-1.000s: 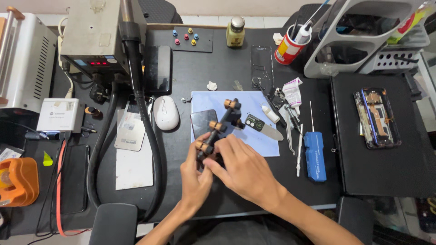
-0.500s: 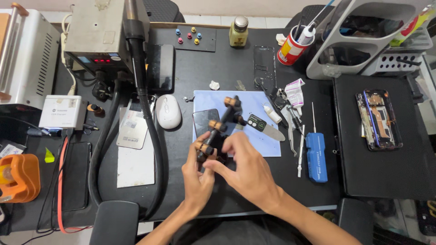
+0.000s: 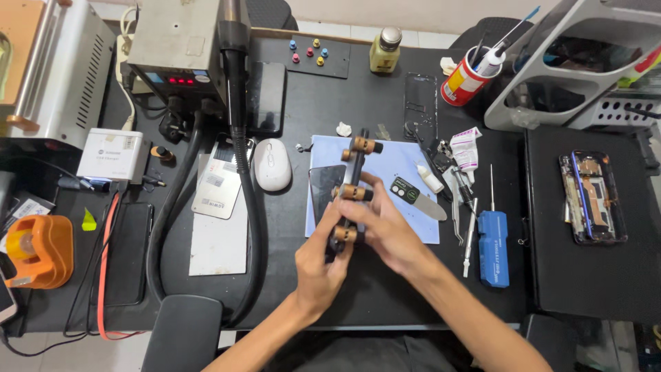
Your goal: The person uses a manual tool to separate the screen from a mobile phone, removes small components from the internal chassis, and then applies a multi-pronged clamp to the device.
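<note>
Clamp (image 3: 352, 189), black bar with three brass knobs, over the blue mat (image 3: 413, 220). Since a second ago we see it barely shifted. Left hand (image 3: 318, 258) grips its 6 o'clock end; right hand (image 3: 385, 231) pinches the middle knob. Mouse (image 3: 272, 164) at 9 o'clock.

Two hands (image 3: 358, 241), one clamp (image 3: 352, 193) bearing three brass knobs (image 3: 365, 145), six coloured caps (image 3: 308, 52), one white mouse (image 3: 272, 164), one blue tool (image 3: 493, 248)
</note>
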